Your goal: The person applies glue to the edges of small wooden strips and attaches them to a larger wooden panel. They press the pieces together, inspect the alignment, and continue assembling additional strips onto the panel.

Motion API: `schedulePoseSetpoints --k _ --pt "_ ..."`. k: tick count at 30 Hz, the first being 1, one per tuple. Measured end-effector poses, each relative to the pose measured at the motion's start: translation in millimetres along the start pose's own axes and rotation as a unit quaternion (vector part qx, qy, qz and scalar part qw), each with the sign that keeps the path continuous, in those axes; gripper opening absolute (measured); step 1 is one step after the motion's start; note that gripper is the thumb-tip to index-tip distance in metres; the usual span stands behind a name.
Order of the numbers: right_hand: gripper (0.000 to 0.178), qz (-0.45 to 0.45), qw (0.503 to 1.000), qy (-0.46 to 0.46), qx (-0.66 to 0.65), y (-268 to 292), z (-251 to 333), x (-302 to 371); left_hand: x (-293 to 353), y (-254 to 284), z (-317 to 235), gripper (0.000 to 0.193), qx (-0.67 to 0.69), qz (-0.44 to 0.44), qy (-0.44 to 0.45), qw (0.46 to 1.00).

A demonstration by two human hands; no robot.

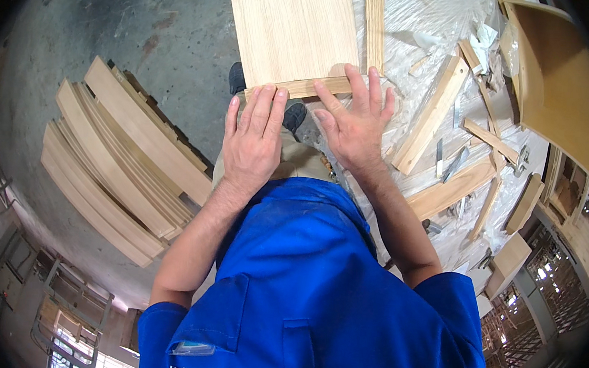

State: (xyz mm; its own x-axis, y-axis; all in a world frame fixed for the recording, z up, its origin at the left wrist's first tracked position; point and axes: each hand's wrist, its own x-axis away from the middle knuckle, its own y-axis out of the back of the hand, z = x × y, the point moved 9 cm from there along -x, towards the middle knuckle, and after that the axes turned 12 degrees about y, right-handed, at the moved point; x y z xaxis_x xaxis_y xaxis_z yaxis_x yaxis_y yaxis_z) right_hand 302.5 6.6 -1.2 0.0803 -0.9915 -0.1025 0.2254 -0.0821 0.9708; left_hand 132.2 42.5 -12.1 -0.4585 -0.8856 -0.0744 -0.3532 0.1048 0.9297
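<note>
In front of me lies a wide pale wooden board (293, 28), its near end toward my body. Along that end runs a narrow wooden strip (305, 88), set against the board's edge. My left hand (254, 129) rests with straight fingers on the left part of the strip, fingertips at the board's edge. My right hand (356, 123) is spread, its fingers reaching over the strip's right end. Neither hand is wrapped around anything. Just right of the board a long slat (374, 28) lies alongside it.
Several long boards (113, 163) are stacked on the floor at left. The plastic-covered worktop (411, 113) at right carries a thick wooden bar (433, 115), a knife-like tool (439, 159) and offcuts. A curved wooden piece (558, 80) stands at far right. My shoe (294, 117) shows below the strip.
</note>
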Motion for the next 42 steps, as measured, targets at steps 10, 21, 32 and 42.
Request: schedulePoseSetpoints --k 10,21,32,42 --pt "0.046 -0.027 0.998 -0.054 -0.031 3.3 -29.0 12.9 -2.9 11.2 7.6 0.069 0.016 -0.030 -0.048 0.998" --pt "0.072 -0.107 0.888 -0.310 -0.321 -4.0 -89.6 1.0 -24.6 8.3 77.5 0.056 0.409 -0.022 0.307 0.859" --pt "0.053 0.000 0.906 -0.316 -0.280 -10.6 -78.7 -23.0 -33.2 -61.4 72.6 0.047 0.586 0.173 0.414 0.675" --pt "0.048 -0.024 0.889 -0.307 -0.339 -15.2 -90.4 -22.2 -35.2 -61.5 83.7 0.040 0.646 0.225 0.385 0.620"
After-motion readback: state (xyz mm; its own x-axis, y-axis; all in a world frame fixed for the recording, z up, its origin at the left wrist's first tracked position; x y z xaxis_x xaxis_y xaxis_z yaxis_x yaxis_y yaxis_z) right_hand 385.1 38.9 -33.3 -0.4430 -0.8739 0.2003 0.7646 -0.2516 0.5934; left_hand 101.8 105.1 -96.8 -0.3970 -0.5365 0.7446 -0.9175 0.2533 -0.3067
